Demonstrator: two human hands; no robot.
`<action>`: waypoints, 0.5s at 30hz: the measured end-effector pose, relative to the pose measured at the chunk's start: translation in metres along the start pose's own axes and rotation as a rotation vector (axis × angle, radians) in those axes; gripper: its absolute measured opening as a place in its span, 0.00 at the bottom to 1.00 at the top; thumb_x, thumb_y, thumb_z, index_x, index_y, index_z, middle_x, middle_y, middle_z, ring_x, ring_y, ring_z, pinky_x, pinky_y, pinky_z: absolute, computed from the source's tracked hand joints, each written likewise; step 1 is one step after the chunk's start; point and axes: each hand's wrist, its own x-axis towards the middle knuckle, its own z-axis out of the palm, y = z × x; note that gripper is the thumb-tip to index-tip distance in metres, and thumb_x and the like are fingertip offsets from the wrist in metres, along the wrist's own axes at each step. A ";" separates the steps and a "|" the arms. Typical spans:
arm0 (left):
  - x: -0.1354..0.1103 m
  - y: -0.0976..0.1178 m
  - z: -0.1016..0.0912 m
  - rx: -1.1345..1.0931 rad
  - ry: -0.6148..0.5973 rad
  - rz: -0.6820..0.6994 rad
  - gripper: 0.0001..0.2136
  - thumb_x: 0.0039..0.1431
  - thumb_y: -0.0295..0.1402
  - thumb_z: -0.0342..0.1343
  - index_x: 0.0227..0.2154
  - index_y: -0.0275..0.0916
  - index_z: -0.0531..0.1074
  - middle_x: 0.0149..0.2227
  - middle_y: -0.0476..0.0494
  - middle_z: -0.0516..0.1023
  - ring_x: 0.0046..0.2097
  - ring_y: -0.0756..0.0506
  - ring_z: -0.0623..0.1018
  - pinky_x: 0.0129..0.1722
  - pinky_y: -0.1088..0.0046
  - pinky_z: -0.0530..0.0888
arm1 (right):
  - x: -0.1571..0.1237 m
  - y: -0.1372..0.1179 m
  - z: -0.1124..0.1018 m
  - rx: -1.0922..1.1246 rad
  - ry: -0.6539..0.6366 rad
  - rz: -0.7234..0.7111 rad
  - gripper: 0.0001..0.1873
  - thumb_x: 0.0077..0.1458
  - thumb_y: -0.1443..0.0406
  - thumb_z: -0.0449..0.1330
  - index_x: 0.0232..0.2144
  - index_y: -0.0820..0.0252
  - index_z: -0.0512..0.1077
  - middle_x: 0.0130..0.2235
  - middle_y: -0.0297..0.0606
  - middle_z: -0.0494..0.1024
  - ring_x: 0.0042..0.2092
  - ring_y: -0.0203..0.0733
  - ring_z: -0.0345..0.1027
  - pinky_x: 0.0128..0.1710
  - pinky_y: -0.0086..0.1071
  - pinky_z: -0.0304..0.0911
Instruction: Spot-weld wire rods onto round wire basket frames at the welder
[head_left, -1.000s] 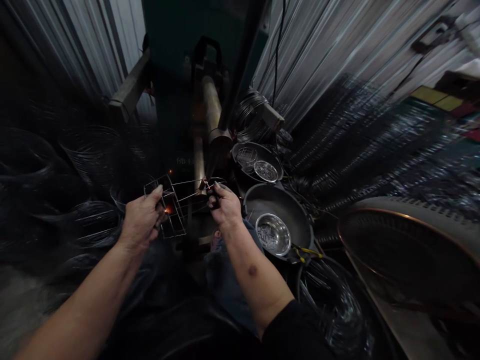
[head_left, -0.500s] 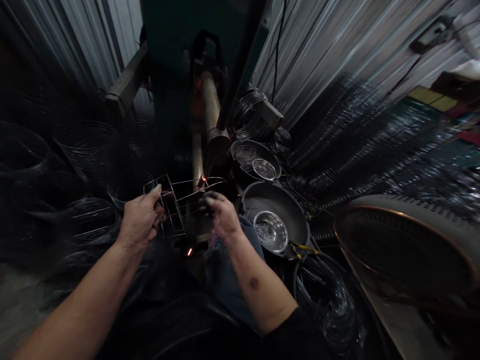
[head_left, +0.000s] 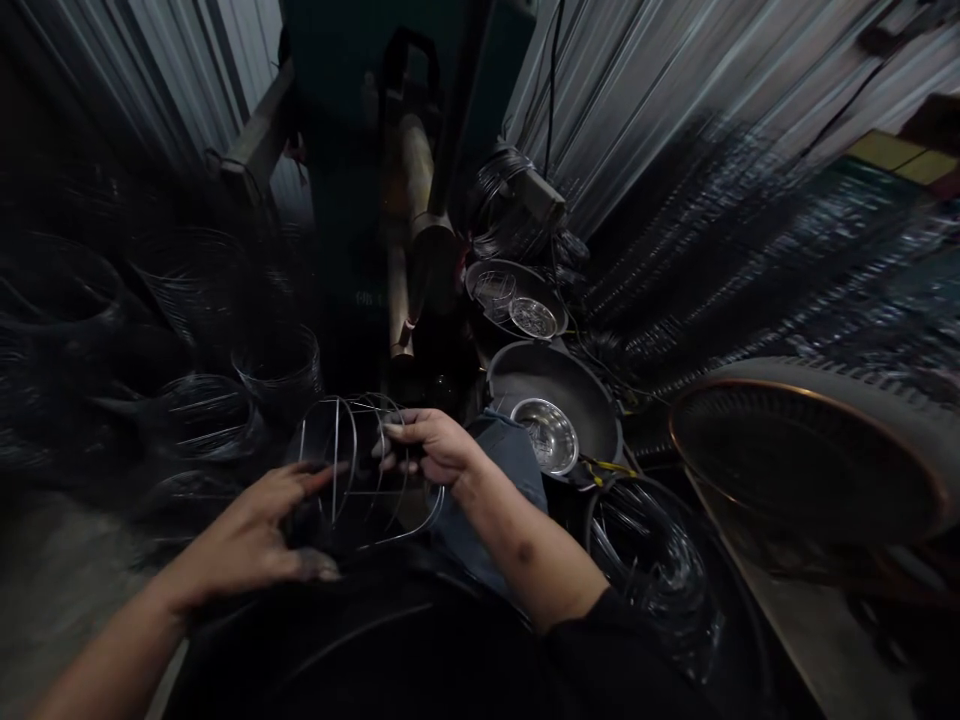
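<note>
A small wire frame basket point(head_left: 352, 470) hangs in front of my lap. My right hand point(head_left: 427, 447) grips its upper right wires with curled fingers. My left hand point(head_left: 262, 530) lies against the frame's left side, fingers stretched along the wires and thumb low; its grip is blurred. Straight ahead stands a welding machine with a brass-coloured arm point(head_left: 416, 200), and both hands are now well below its tip.
Stacks of finished wire baskets point(head_left: 202, 415) crowd the left. A dark pan point(head_left: 592, 400) with a steel bowl point(head_left: 546, 434) sits to the right, another pan with small dishes point(head_left: 517, 295) behind it. A large round fan guard point(head_left: 810, 450) and wire coils point(head_left: 660, 570) fill the right.
Both hands pulled the wire frame down and back from the welding tip toward my lap, turning it. The sparks have gone. The left hand shifted from gripping the corner to lying along the frame's side.
</note>
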 end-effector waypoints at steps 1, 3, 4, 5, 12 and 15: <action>-0.003 -0.001 0.003 0.137 -0.004 0.063 0.31 0.43 0.42 0.66 0.54 0.52 0.70 0.50 0.41 0.76 0.54 0.35 0.73 0.57 0.52 0.64 | 0.001 -0.003 -0.002 0.005 0.020 -0.001 0.07 0.46 0.67 0.64 0.26 0.65 0.69 0.24 0.37 0.77 0.22 0.34 0.70 0.13 0.20 0.49; -0.003 0.000 0.010 0.247 -0.001 0.156 0.18 0.51 0.39 0.60 0.47 0.52 0.75 0.41 0.44 0.80 0.46 0.40 0.77 0.59 0.52 0.61 | 0.004 -0.008 -0.007 -0.018 0.038 -0.020 0.06 0.48 0.68 0.63 0.26 0.65 0.68 0.23 0.36 0.76 0.22 0.34 0.70 0.14 0.20 0.51; -0.002 0.003 0.013 0.227 0.027 0.176 0.14 0.52 0.39 0.59 0.43 0.52 0.78 0.37 0.45 0.81 0.42 0.42 0.79 0.59 0.53 0.60 | 0.004 -0.011 -0.012 -0.051 0.036 -0.037 0.07 0.49 0.66 0.63 0.27 0.65 0.69 0.24 0.36 0.77 0.22 0.35 0.71 0.14 0.20 0.53; -0.001 0.007 0.016 0.169 0.079 0.175 0.11 0.52 0.39 0.59 0.39 0.51 0.79 0.34 0.46 0.81 0.38 0.43 0.79 0.59 0.54 0.62 | 0.004 -0.013 -0.019 -0.106 0.043 -0.063 0.08 0.49 0.64 0.63 0.29 0.64 0.69 0.24 0.36 0.77 0.22 0.35 0.71 0.15 0.21 0.54; 0.013 0.042 0.017 -0.501 0.710 -0.315 0.18 0.39 0.44 0.68 0.34 0.41 0.79 0.32 0.41 0.80 0.32 0.42 0.78 0.30 0.68 0.76 | -0.005 -0.032 -0.148 -0.875 0.978 -0.170 0.14 0.52 0.59 0.61 0.39 0.62 0.74 0.35 0.41 0.80 0.39 0.42 0.75 0.36 0.30 0.68; 0.026 0.045 0.016 -0.760 0.795 -0.375 0.20 0.37 0.41 0.69 0.36 0.39 0.79 0.29 0.44 0.78 0.28 0.48 0.75 0.26 0.75 0.74 | -0.018 -0.025 -0.213 -0.985 1.127 -0.009 0.13 0.53 0.68 0.58 0.41 0.66 0.75 0.43 0.50 0.78 0.52 0.47 0.69 0.50 0.34 0.63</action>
